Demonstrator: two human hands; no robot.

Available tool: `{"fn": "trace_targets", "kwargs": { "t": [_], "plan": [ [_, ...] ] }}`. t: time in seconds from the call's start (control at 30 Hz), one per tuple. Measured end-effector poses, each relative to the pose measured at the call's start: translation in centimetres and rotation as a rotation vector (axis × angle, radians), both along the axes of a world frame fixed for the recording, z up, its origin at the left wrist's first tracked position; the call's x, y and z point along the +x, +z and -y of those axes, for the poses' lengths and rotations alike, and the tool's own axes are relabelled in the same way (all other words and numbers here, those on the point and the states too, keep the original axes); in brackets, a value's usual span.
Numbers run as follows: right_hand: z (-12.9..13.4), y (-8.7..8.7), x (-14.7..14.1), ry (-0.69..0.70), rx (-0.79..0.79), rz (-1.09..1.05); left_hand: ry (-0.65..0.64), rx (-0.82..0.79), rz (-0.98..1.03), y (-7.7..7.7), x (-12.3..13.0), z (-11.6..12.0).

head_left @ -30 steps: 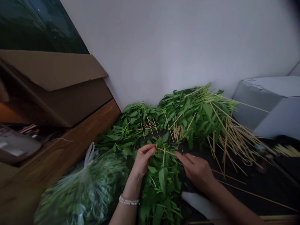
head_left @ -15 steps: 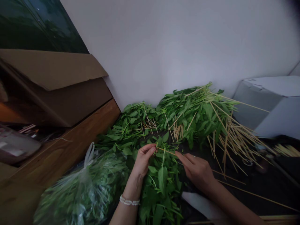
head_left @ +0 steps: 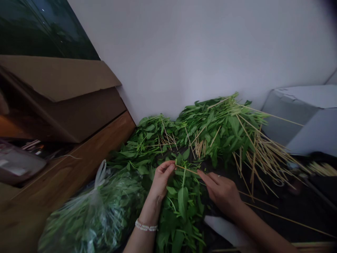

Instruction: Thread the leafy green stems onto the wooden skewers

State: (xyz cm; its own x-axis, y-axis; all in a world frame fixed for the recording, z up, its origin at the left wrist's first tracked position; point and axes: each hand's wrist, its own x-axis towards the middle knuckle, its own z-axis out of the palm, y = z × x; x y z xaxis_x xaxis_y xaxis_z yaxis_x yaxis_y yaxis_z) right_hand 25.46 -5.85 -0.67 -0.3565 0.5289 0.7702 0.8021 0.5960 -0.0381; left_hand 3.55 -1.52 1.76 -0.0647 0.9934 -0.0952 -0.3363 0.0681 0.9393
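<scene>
My right hand [head_left: 220,189] is closed round a thin wooden skewer [head_left: 189,170], which points left toward my other hand. The thumb and fingers of my left hand [head_left: 163,177] are pinched at the skewer's far end, on a short bit of green stem [head_left: 176,162]. A leafy green stem [head_left: 183,196] hangs from the skewer between the two hands. Below them lies a pile of loose leafy greens [head_left: 172,225]. The skewer's tip is hidden by my left fingers.
Skewered greens [head_left: 213,123] are heaped against the white wall [head_left: 184,52], their bare skewers [head_left: 265,158] sticking out rightward. On the left are a clear plastic bag [head_left: 92,214] of greens and a cardboard box [head_left: 86,112]. A white box [head_left: 295,109] stands at the right.
The two hands and the skewer hold almost the same place. My left fingers have shifted slightly at the skewer's end, and less of the green bit shows.
</scene>
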Motion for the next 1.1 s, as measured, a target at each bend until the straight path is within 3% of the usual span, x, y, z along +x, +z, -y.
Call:
{"fn": "trace_targets", "kwargs": {
  "t": [0.8,1.1],
  "plan": [
    [0.08,-0.03,-0.08,-0.008,-0.019,0.010,0.032,-0.014,-0.036,0.04,-0.11,-0.01],
    [0.11,0.10,-0.13,-0.009,0.007,0.004,0.050,-0.018,0.049,0.36,-0.14,-0.02]
  ]
}}
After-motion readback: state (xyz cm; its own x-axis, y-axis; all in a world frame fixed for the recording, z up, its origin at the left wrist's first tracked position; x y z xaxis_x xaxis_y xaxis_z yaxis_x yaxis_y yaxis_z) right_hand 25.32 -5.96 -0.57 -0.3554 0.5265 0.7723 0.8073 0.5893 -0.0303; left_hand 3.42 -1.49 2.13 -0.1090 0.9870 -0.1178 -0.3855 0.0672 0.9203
